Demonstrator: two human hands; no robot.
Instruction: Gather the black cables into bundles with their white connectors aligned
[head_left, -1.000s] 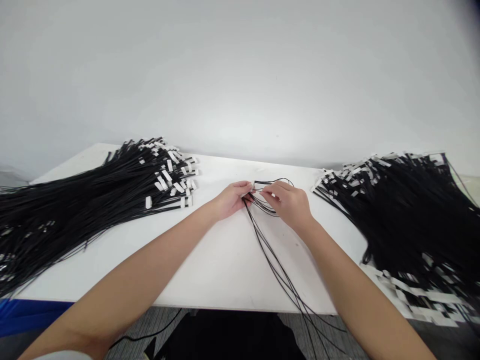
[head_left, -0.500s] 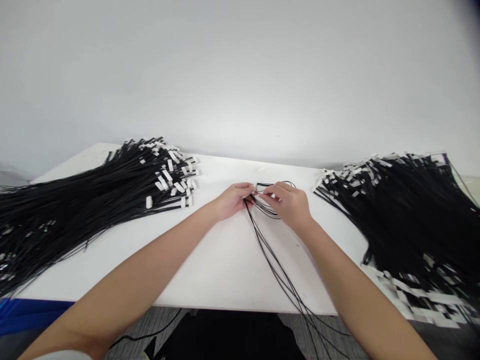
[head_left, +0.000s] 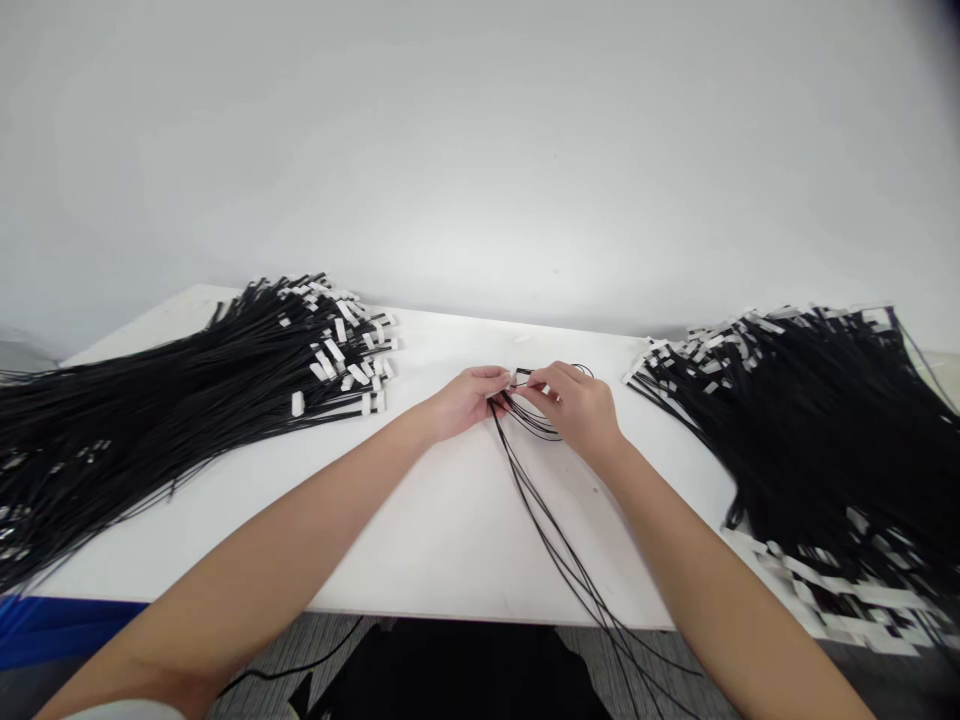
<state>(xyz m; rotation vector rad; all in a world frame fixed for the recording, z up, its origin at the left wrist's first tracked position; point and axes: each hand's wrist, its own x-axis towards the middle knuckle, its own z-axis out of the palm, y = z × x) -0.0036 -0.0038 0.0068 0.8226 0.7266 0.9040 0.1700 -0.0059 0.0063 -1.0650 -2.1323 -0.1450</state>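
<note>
Over the middle of the white table, my left hand (head_left: 471,402) is closed on a white connector (head_left: 514,379) at the end of several thin black wires (head_left: 541,507). Its thumb and fingers pinch the connector, so much of it is covered. My right hand (head_left: 576,402) pinches a thin black wire close beside the connector; its tip is too small to make out. Some wires loop between the two hands. Others trail down across the table and over its front edge.
A large pile of black cables (head_left: 150,400) with white connectors lies on the left of the table (head_left: 450,540). Another cable pile (head_left: 840,430) covers the right side. A pale wall (head_left: 480,160) rises behind. Something blue (head_left: 67,630) is below the front left edge.
Both hands keep nearly the same place and grip. The right fingers have shifted very slightly at the connector.
</note>
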